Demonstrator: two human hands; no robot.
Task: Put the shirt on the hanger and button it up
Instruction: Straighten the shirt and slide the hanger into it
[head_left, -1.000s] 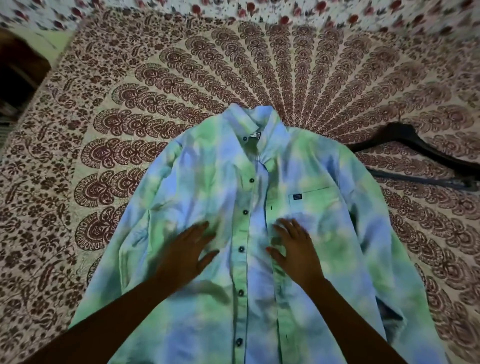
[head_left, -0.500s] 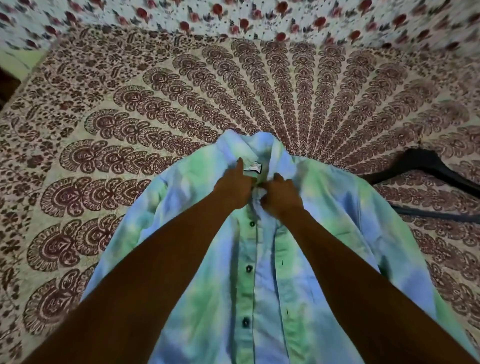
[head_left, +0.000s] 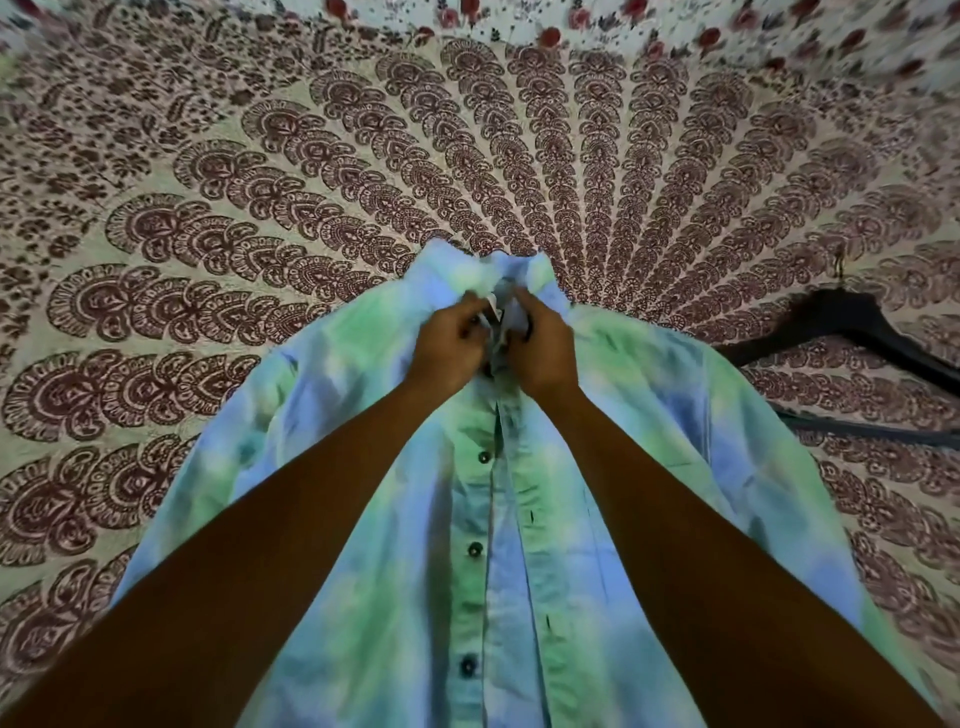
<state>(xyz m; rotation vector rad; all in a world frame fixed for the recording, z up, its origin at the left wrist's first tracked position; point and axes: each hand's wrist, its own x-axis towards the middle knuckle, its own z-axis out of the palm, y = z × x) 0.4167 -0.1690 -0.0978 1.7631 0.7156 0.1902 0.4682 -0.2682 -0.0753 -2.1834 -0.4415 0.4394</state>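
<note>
With the shirt flat on the bed and the hanger lying just to its right, the left hand and right hand have moved from the chest to the collar, fingers pinching fabric at the top button, probably unfastening before hanging.

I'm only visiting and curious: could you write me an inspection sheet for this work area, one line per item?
Surface: bedspread, dark red print on cream.
Job's things: green-and-blue shirt lies front up on the bedspread; the buttons down its front show unfastened. Black hanger lies to the right of the shirt, not inside it.
Clutter: nothing seen.
Hands: left hand and right hand both grip the shirt at its collar.
Cables: nothing seen.
Surroundings: flowered cloth along the far edge.
</note>
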